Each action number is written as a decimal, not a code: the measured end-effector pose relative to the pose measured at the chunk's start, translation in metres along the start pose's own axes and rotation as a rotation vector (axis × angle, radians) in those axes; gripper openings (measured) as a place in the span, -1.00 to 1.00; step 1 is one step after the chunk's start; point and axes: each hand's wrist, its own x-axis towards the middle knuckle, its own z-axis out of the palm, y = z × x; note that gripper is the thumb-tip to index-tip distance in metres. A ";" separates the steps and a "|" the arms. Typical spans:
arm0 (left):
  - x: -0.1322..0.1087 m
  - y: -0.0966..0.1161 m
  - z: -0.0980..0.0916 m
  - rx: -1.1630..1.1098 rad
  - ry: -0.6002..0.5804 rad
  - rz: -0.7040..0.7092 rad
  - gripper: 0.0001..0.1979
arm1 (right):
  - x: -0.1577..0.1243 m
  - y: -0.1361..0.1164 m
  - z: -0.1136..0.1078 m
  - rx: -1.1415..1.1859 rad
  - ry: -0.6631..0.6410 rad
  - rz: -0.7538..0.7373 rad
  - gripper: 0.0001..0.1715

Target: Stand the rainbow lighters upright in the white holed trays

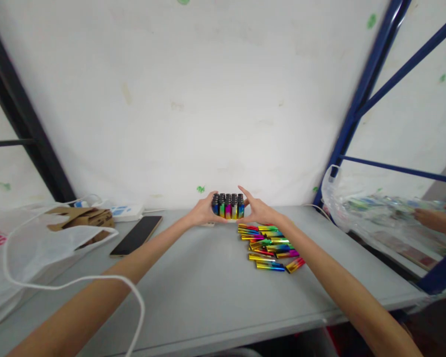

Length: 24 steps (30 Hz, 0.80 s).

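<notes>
A tight block of lighters point(228, 209) with black tops and shiny rainbow-coloured bodies stands upright in rows, close to the wall. My left hand point(201, 212) grips its left side, while my right hand point(259, 211) closes on the right side. Both thumbs are low at the front of the block; some fingers are hidden behind it. A small white thing point(208, 224), too small to name, shows just below the block. Under my right forearm, a loose pile of shiny metallic rainbow pieces, shaped like lighter bodies point(269, 248), lies on the grey table point(193, 297).
Left of my arms lie a dark phone point(137, 236), a white power strip point(126, 212), brown cardboard point(83, 218) and a white plastic bag point(26, 258). A white cable point(74, 281) loops across my left forearm. Beyond the blue frame point(351, 119), another person's hand point(436, 220) is near clear plastic bags.
</notes>
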 end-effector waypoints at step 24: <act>-0.019 -0.026 -0.002 0.189 0.020 -0.008 -0.40 | -0.030 0.081 -0.033 0.050 0.257 0.125 -0.45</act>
